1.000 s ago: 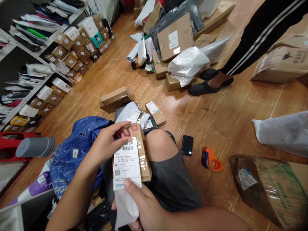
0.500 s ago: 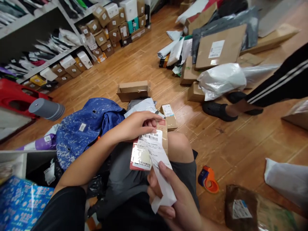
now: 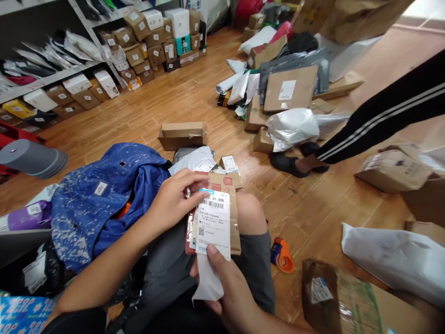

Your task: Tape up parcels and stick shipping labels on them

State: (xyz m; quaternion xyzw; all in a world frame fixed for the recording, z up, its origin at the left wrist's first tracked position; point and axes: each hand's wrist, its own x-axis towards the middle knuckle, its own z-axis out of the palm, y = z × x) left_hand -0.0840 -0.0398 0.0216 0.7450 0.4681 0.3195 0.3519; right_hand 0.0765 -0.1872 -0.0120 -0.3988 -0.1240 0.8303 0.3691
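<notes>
On my lap lies a small flat red-and-brown carton (image 3: 235, 232) with a shiny surface. A white shipping label (image 3: 213, 225) with barcode covers much of its face. My left hand (image 3: 177, 197) grips the carton's upper left side, its thumb on the label's top edge; some fingertips are hidden. My right hand (image 3: 231, 283) pinches the label's lower end between thumb and fingers. From that hand a blank white paper strip (image 3: 208, 285) hangs down, curled at its end.
An orange-and-blue tape dispenser (image 3: 283, 255) lies on the wooden floor at right, near a taped carton (image 3: 351, 297). A blue tarp-like bag (image 3: 114, 185) lies at left. Ahead are an open cardboard box (image 3: 182, 137), a parcel heap (image 3: 288, 88) and another person's leg (image 3: 375, 116).
The label has straightened and now lies flatter over the carton; before, it slanted and curled toward my right hand. The view has turned right, so surroundings shift left.
</notes>
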